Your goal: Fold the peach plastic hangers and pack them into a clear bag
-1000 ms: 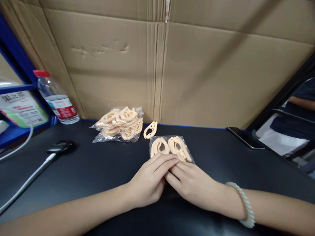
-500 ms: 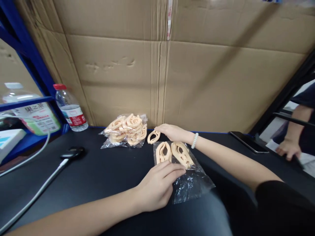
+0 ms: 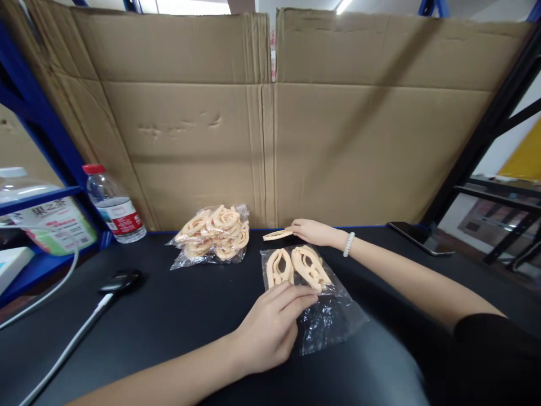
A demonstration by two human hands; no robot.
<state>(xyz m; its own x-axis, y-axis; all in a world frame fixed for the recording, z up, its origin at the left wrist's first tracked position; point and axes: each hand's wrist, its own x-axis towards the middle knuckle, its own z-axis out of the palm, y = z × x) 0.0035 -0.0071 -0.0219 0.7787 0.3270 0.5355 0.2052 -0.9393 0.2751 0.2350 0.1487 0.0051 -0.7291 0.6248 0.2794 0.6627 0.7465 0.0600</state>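
My right hand (image 3: 313, 232), with a pale beaded bracelet at its wrist, pinches the end of a beige oval cut-out piece (image 3: 276, 235). That piece is seen nearly edge-on, just above the black table. My left hand (image 3: 274, 327) lies on a clear plastic bag (image 3: 327, 327) with its fingers closed on the bag and part of its contents. Two groups of beige oval pieces, a left one (image 3: 279, 264) and a right one (image 3: 311, 268), rest side by side at the bag's far end. The fingers cover their near ends. What the pieces are, I cannot tell.
Left of the hands sits a filled clear bag (image 3: 213, 234) of similar beige pieces. A red-capped bottle (image 3: 116, 208), a black device (image 3: 122, 281) with a white cable, and a phone (image 3: 420, 239) stand or lie around. A cardboard wall (image 3: 203, 129) closes the back.
My right hand has moved right with the beige piece, which has tipped from face-up to nearly edge-on. My left hand stays on the bag. The view has tilted up, and the person at right is out of view.
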